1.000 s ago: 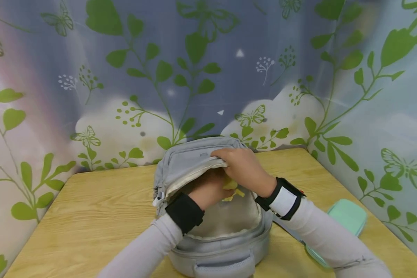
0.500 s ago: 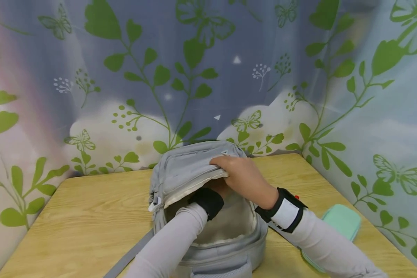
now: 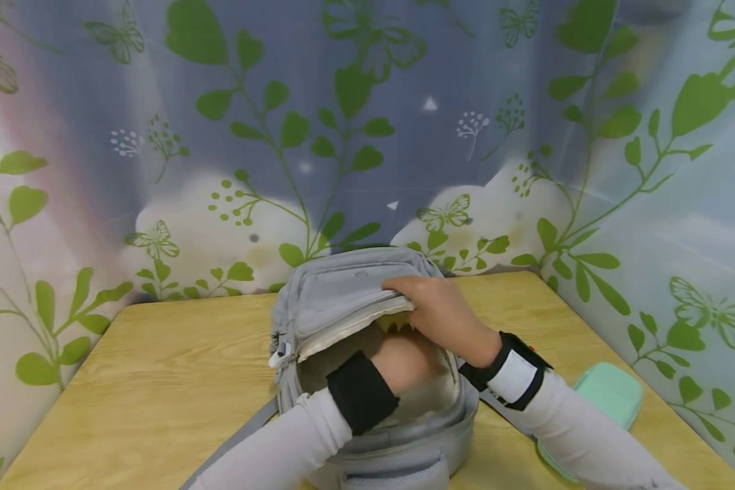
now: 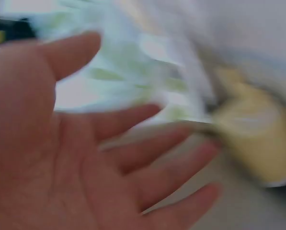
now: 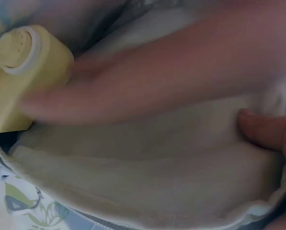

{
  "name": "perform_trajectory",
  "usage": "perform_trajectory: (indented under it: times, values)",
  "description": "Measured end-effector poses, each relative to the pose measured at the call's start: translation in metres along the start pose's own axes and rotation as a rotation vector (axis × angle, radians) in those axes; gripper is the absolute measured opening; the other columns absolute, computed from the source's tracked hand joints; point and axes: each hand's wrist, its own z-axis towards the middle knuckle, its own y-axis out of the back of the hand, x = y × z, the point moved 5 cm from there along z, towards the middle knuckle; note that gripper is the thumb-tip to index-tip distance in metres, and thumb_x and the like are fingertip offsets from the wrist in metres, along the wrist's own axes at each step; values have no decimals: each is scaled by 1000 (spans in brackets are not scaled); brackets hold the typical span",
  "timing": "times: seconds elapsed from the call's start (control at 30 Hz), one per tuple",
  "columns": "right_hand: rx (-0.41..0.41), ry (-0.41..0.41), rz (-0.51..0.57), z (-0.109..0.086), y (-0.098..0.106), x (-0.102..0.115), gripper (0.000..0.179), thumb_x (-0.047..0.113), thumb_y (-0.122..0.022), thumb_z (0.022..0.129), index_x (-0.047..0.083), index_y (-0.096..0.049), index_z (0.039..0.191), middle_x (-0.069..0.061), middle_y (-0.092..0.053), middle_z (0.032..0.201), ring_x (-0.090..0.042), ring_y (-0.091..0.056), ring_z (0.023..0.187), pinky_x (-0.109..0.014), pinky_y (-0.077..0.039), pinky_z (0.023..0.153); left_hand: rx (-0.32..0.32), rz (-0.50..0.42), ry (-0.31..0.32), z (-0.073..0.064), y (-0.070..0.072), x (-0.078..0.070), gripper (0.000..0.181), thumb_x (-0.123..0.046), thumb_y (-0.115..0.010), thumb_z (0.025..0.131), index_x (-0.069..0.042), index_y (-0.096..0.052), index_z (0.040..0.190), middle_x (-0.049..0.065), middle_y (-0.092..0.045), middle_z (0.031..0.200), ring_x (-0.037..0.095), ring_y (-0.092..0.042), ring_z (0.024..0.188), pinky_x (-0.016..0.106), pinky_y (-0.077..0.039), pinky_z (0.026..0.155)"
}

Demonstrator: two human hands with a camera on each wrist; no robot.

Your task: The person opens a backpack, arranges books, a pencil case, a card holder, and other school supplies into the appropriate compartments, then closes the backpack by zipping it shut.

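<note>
Before you, the light grey backpack (image 3: 416, 442) lies unzipped on the wooden table (image 3: 177, 367), its flap (image 3: 337, 296) lifted over a cream lining (image 5: 133, 177). Inside, under that flap, you have a yellow bottle (image 5: 49, 79) with a white neck ring (image 5: 31, 53).

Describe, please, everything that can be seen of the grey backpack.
The grey backpack lies open on the table, its handle at the near end. It looks like soft fabric, with a cream lining and a strap at left. The right grip holds up its flap; the left grip is inside, but whether it touches the lining is unclear.
</note>
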Motion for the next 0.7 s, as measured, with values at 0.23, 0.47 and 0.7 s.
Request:
perform_trajectory:
  times: [0.23, 0.47, 0.7]
  values:
    - [7, 1, 35, -12, -2, -4, 48, -14, -65, 73, 10, -65, 114, -6, -69, 110, -20, -67, 90, -29, -53, 63, -57, -104, -430, -86, 60, -25, 20, -44, -59, 89, -26, -67, 94, -14, -59, 80, -3, -52, 68, 11, -39, 59]
    - [19, 28, 29, -26, -8, -7, 39, -1, -74, 76, 13, -63, 111, -2, -68, 105, -18, -66, 92, -32, -55, 70, -665, -71, -294, -111, 62, 43, 56, -39, -78, 74, -15, -55, 120, 3, -55, 114, 17, -54, 102, 30, -44, 92]
    - [100, 41, 15, -53, -14, -4, 44, 4, -74, 78, 15, -60, 118, 1, -67, 111, -16, -66, 98, -33, -55, 76, -424, -169, -112, -87, 2, 89, 64, -16, -77, 77, -14, -47, 134, 4, -54, 130, 21, -50, 122, 34, -37, 107]
